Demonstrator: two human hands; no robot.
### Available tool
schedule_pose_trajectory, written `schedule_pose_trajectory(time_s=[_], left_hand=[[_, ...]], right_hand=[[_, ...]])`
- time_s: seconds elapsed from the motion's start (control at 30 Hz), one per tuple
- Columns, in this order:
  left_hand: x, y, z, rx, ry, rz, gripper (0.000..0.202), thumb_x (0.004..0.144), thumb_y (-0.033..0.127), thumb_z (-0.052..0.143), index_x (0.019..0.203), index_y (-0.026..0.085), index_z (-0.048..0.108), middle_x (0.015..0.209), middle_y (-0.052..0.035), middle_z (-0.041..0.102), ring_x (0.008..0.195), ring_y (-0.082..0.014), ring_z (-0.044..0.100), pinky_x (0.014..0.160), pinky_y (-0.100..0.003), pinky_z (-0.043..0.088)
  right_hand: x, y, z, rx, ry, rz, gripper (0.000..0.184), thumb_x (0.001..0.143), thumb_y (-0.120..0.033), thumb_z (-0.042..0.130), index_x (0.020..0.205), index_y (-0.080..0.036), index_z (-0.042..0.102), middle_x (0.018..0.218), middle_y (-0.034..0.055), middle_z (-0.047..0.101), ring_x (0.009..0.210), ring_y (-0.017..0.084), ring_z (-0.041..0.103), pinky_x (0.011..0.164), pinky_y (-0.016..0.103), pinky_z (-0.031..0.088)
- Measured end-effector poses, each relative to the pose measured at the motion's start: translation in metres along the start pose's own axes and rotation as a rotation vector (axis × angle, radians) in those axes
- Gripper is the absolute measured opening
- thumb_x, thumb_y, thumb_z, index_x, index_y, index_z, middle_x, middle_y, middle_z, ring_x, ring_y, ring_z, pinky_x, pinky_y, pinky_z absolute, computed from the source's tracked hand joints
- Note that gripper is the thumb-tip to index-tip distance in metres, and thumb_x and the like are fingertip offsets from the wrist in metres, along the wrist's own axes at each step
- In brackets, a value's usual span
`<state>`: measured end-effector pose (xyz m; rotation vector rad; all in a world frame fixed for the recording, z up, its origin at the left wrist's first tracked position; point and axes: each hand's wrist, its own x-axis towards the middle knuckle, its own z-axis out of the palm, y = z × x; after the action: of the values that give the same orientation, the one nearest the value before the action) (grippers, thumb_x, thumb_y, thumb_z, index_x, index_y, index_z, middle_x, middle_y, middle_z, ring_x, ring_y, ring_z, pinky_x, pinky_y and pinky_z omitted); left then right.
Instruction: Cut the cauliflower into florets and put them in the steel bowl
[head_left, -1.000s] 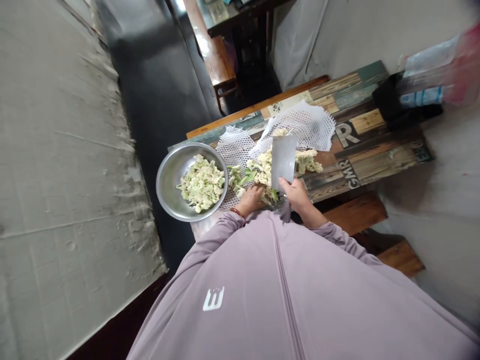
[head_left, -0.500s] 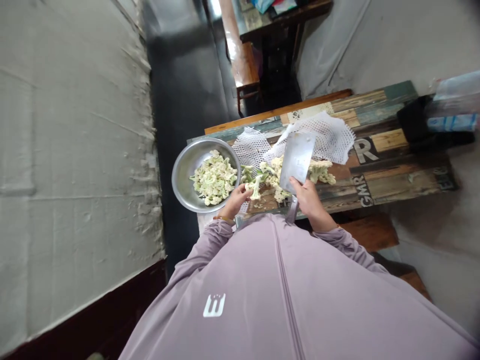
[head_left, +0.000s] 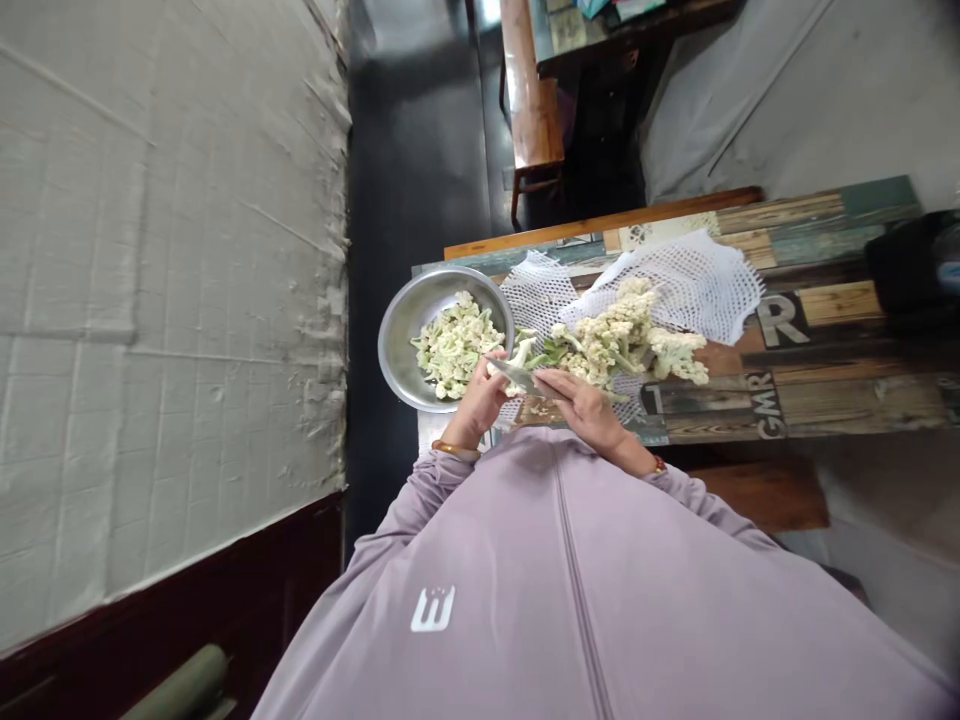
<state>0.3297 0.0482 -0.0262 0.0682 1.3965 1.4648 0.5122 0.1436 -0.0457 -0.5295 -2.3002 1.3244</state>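
Note:
My left hand (head_left: 482, 396) is closed around a pale cauliflower floret (head_left: 519, 358) by the rim of the metal bowl. In my right hand (head_left: 583, 405) is a cleaver (head_left: 517, 376), turned edge-on so that its broad face hardly shows. Its blade lies against the floret, close to my left fingers. Cut cauliflower pieces (head_left: 455, 345) lie heaped in the steel bowl (head_left: 400, 370) at the left. A larger bunch of cauliflower (head_left: 619, 330) with green stems rests on the table beyond my right hand.
White foam netting (head_left: 694, 280) lies spread on the patchwork wooden table (head_left: 840, 365). A dark object (head_left: 907, 270) sits at the table's right end. Past the far edge stand a wooden bench (head_left: 536, 130) and another table. A pale wall (head_left: 225, 300) rises at the left.
The cleaver has swung left from over the cauliflower bunch to the floret, turning from flat-on to edge-on. Both hands are closer together. The whole view has shifted somewhat.

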Motion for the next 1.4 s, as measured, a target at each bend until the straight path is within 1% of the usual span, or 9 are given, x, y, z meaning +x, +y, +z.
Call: schedule_pose_trajectory(time_s=[0.2, 0.5, 0.7, 0.87, 1.0, 1.07, 1.17, 1.3, 1.4], left_hand=[[-0.003, -0.008, 0.001, 0.000, -0.074, -0.046, 0.048, 0.060, 0.022, 0.084, 0.098, 0.023, 0.055, 0.086, 0.0019, 0.060, 0.075, -0.0132, 0.060, 0.063, -0.025, 0.052], [0.001, -0.013, 0.008, 0.030, -0.159, -0.083, 0.043, 0.061, 0.021, 0.085, 0.091, 0.021, 0.055, 0.076, 0.0045, 0.058, 0.066, -0.0101, 0.059, 0.062, -0.024, 0.051], [0.005, -0.016, 0.020, 0.100, -0.209, -0.143, 0.039, 0.064, 0.025, 0.083, 0.094, 0.021, 0.060, 0.081, 0.0003, 0.065, 0.070, -0.0140, 0.062, 0.061, -0.025, 0.050], [0.009, -0.024, 0.027, 0.125, -0.253, -0.211, 0.040, 0.068, 0.030, 0.083, 0.101, 0.020, 0.062, 0.089, -0.0028, 0.068, 0.074, -0.0152, 0.065, 0.061, -0.025, 0.051], [0.008, -0.026, 0.026, 0.117, -0.265, -0.248, 0.040, 0.067, 0.032, 0.085, 0.091, 0.017, 0.058, 0.080, 0.0006, 0.062, 0.065, -0.0114, 0.060, 0.059, -0.025, 0.052], [0.008, -0.023, 0.024, 0.133, -0.276, -0.225, 0.042, 0.067, 0.031, 0.086, 0.094, 0.018, 0.057, 0.081, 0.0014, 0.062, 0.065, -0.0110, 0.060, 0.060, -0.024, 0.051], [0.007, -0.015, 0.022, 0.136, -0.302, -0.106, 0.050, 0.066, 0.026, 0.085, 0.107, 0.021, 0.057, 0.097, -0.0009, 0.066, 0.077, -0.0126, 0.064, 0.070, -0.025, 0.052], [0.006, -0.002, 0.021, 0.118, -0.366, 0.046, 0.056, 0.068, 0.020, 0.082, 0.119, 0.024, 0.057, 0.124, -0.0054, 0.064, 0.100, -0.0180, 0.066, 0.087, -0.030, 0.050], [0.004, 0.003, 0.021, 0.119, -0.360, 0.070, 0.054, 0.068, 0.019, 0.082, 0.117, 0.023, 0.060, 0.125, -0.0058, 0.064, 0.103, -0.0199, 0.066, 0.092, -0.033, 0.049]], right_hand=[[-0.006, 0.001, 0.008, -0.112, 0.021, -0.064, 0.052, 0.094, -0.014, 0.045, 0.145, -0.024, 0.051, 0.137, 0.0092, 0.063, 0.127, 0.024, 0.059, 0.109, 0.043, 0.050], [-0.012, 0.009, 0.013, -0.136, 0.093, -0.090, 0.047, 0.095, -0.016, 0.046, 0.141, -0.022, 0.055, 0.131, 0.0108, 0.065, 0.123, 0.025, 0.059, 0.109, 0.045, 0.049], [-0.029, 0.032, 0.018, -0.203, 0.188, 0.046, 0.028, 0.100, -0.028, 0.049, 0.119, -0.021, 0.067, 0.113, 0.0113, 0.073, 0.107, 0.026, 0.065, 0.100, 0.044, 0.052], [-0.054, 0.053, 0.029, -0.250, 0.179, 0.169, 0.032, 0.103, -0.032, 0.039, 0.111, -0.020, 0.068, 0.110, 0.0119, 0.073, 0.104, 0.025, 0.064, 0.097, 0.042, 0.050], [-0.074, 0.067, 0.034, -0.230, 0.171, 0.402, 0.030, 0.100, -0.034, 0.042, 0.101, -0.020, 0.068, 0.101, 0.0125, 0.074, 0.093, 0.026, 0.064, 0.086, 0.040, 0.051], [-0.079, 0.071, 0.033, -0.178, 0.197, 0.535, 0.029, 0.097, -0.038, 0.045, 0.095, -0.020, 0.067, 0.091, 0.0114, 0.073, 0.086, 0.026, 0.063, 0.079, 0.037, 0.051], [-0.074, 0.070, 0.026, -0.025, 0.271, 0.635, 0.031, 0.092, -0.047, 0.050, 0.087, -0.021, 0.065, 0.078, 0.0076, 0.069, 0.077, 0.024, 0.063, 0.073, 0.034, 0.050], [-0.045, 0.050, 0.008, 0.258, 0.312, 0.715, 0.037, 0.086, -0.056, 0.056, 0.077, -0.021, 0.059, 0.059, 0.0014, 0.060, 0.060, 0.019, 0.058, 0.061, 0.030, 0.047], [-0.019, 0.027, -0.008, 0.535, 0.293, 0.718, 0.038, 0.084, -0.060, 0.060, 0.084, -0.021, 0.059, 0.066, -0.0007, 0.062, 0.049, 0.015, 0.053, 0.050, 0.028, 0.044]])
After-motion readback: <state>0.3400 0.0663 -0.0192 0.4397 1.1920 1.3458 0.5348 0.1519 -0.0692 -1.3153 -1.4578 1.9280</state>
